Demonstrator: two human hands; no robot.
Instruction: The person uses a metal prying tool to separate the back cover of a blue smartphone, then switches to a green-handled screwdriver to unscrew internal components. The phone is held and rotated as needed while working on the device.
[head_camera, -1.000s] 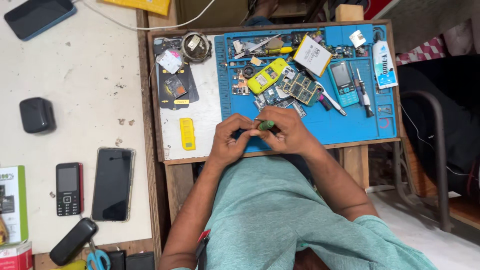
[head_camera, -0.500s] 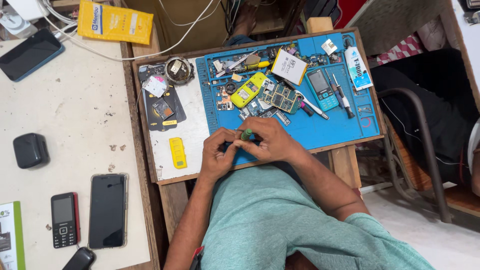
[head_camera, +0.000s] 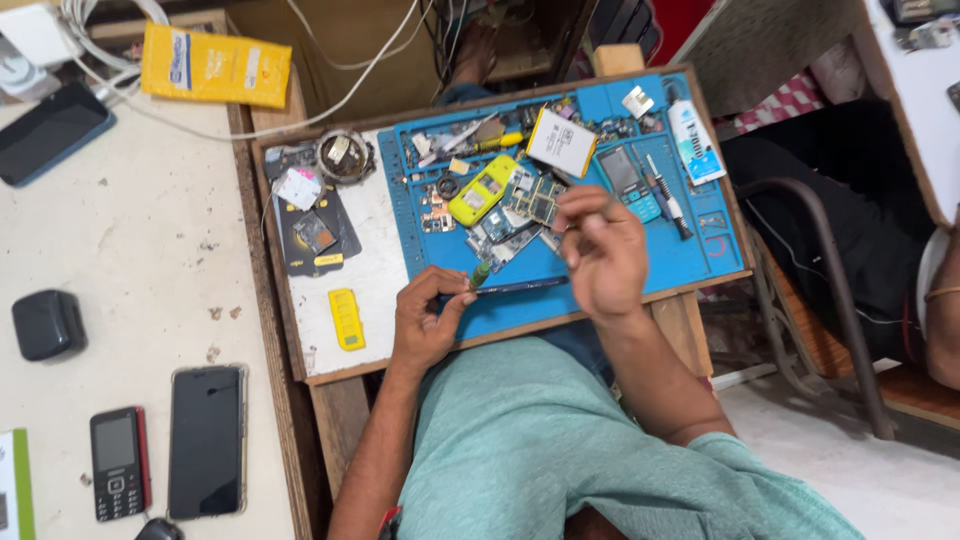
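Fingers, left hand (head_camera: 428, 318): pinching a green-tipped tool (head_camera: 480, 275) on the blue mat (head_camera: 690, 255)
Right hand (head_camera: 603, 250): fingers curled, lifted near the circuit board (head_camera: 534, 198); contents unclear

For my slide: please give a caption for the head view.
Left hand holds a screwdriver on a blue mat.

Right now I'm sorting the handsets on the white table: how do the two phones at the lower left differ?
The keypad phone is smaller, with a small screen above buttons and a red edge; the touchscreen phone beside it is larger, all dark glass with no keys. The keypad phone lies nearer the table's left edge, the touchscreen phone nearer the wooden bench. Both lie flat, face up, screens dark, untouched by either hand.
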